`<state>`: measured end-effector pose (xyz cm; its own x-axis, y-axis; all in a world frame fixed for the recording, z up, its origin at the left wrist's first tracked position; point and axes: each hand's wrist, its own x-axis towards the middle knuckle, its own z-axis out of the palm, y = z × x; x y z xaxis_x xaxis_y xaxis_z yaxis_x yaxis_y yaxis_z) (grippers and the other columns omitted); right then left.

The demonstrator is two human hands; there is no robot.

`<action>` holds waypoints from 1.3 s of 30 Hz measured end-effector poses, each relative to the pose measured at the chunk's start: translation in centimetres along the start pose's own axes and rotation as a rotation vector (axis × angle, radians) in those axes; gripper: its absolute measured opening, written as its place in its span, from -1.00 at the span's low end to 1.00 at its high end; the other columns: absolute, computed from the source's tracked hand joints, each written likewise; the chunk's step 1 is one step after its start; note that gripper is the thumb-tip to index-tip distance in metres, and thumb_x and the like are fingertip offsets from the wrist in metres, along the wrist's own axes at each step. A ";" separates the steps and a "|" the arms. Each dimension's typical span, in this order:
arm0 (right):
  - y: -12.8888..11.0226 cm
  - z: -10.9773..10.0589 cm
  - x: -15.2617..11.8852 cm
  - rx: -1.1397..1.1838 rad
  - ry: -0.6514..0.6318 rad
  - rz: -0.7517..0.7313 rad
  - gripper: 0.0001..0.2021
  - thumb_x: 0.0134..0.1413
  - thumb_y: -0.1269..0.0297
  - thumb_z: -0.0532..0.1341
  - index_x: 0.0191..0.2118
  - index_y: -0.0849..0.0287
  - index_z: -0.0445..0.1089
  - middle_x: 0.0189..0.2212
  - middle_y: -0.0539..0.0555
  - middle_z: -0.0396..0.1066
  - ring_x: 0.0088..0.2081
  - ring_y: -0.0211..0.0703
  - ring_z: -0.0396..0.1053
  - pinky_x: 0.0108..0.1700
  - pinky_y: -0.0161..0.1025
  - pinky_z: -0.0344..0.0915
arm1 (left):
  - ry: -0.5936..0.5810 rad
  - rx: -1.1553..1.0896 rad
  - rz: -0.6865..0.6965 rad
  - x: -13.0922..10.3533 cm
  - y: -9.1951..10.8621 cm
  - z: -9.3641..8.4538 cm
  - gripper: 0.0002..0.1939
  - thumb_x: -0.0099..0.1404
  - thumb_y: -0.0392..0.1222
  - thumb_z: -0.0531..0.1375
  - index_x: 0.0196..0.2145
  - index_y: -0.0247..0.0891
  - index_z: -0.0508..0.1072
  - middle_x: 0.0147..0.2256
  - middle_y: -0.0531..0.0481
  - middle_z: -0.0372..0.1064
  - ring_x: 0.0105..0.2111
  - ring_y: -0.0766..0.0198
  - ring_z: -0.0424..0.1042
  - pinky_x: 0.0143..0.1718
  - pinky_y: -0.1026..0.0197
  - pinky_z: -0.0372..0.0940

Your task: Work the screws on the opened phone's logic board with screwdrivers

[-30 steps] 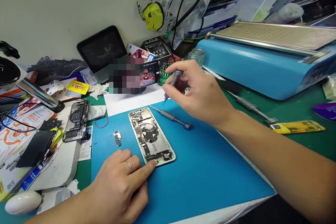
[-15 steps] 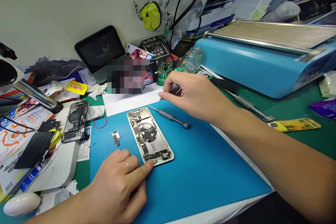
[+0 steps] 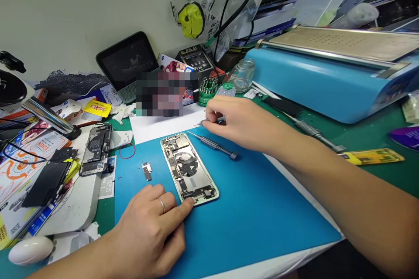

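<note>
The opened phone [image 3: 188,170] lies on the blue mat [image 3: 262,213], long axis slanting from far left to near right, camera end far. The left hand [image 3: 153,226] touches its near end, fingers curled; any grip, I cannot tell. The right hand [image 3: 234,117] grasps a screwdriver [image 3: 205,122], tip leftward.

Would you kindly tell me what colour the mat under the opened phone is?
The mat under the phone is plain blue, best seen in the head view.
</note>
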<state>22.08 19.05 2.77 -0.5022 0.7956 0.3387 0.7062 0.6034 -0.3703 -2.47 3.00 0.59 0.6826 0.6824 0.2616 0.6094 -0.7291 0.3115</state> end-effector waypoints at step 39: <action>-0.1 1.4 -1.0 -0.156 -0.322 -0.133 -0.75 0.32 0.10 0.18 -0.32 0.17 0.37 -0.19 0.13 0.39 -0.26 -0.07 0.39 -0.36 -0.19 0.10 | -0.002 -0.028 -0.017 0.0 0.0 0.1 -0.65 0.44 -0.37 0.06 0.12 -0.38 0.45 -0.40 -0.05 0.34 -0.41 0.16 0.19 -0.40 0.09 0.06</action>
<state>21.83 18.26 1.29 -0.7085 0.7015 0.0764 0.6790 0.7073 -0.1968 -2.39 2.98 0.52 0.6728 0.6947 0.2543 0.6096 -0.7154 0.3415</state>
